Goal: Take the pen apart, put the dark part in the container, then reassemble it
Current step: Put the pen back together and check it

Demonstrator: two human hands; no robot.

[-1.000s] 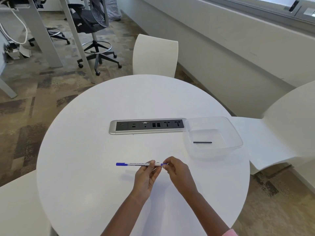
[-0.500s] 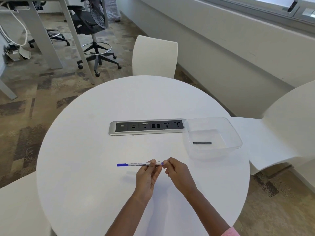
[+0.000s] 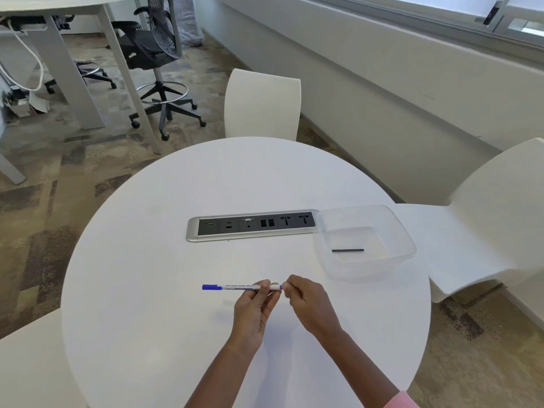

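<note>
**White pen (image 3: 241, 287) pinched at its right end by both hands above the round table (image 3: 176, 334)**

Both forearms came up from the near edge of the table and met over its near middle. The left hand (image 3: 254, 307) stood with its back toward the camera and its fingers curled upward, thumb and fingertips pressed on the pen's barrel close to the right end. The right hand (image 3: 309, 304) came in from the right, knuckles up and fingers bent, with its fingertips pinching the very tip of that same end, where a small bit of blue showed. A pink sleeve (image 3: 401, 401) edged the right wrist at the bottom of the view.

The pen lay level, running left to right, held above the tabletop rather than resting on it. Most of its printed white barrel and its blue cap (image 3: 211, 287) stuck out to the left of the left hand, so both grips sat at the end opposite the cap.

The dark part (image 3: 348, 250), a thin black rod, lay flat on the floor of the clear plastic container (image 3: 410, 248), which sat at the table's right edge, farther off than the hands and to their right, well apart from them. Just left of the container, a silver-framed socket panel (image 3: 253, 225) was set into the tabletop; whether the two touched could not be told. Nothing stood between the hands and the container.

A white chair (image 3: 262, 104) stood at the far side of the table, another white chair (image 3: 485, 216) at the right, and a dark office chair (image 3: 153, 54) on the patterned carpet (image 3: 44, 201) at far left.
</note>
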